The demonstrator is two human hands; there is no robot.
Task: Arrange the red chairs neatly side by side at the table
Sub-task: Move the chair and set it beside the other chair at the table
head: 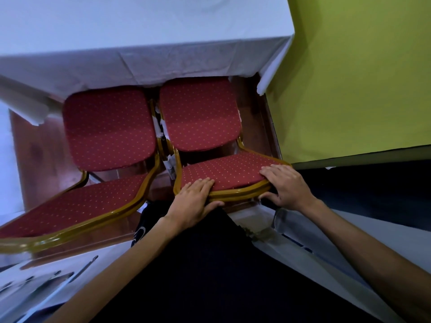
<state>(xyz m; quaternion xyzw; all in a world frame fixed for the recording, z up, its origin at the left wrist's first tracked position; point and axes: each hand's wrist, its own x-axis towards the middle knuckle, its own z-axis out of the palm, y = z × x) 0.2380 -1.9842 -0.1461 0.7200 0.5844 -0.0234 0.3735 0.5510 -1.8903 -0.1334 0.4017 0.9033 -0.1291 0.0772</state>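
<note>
Two red chairs with gold dots and gold metal frames stand side by side, their seats reaching under a table (144,64) draped in a white cloth. The right chair (200,115) has its backrest top under both my hands. My left hand (194,198) grips the backrest's left part, fingers over the red padding and thumb under the gold rim. My right hand (285,183) holds the right corner the same way. The left chair (107,129) stands untouched, its backrest angled toward the lower left.
A yellow-green wall (349,78) runs close along the right chair's side. Brown wooden floor (39,155) shows left of the chairs. My dark clothing fills the bottom centre. White tablecloth corners hang down at both ends of the table.
</note>
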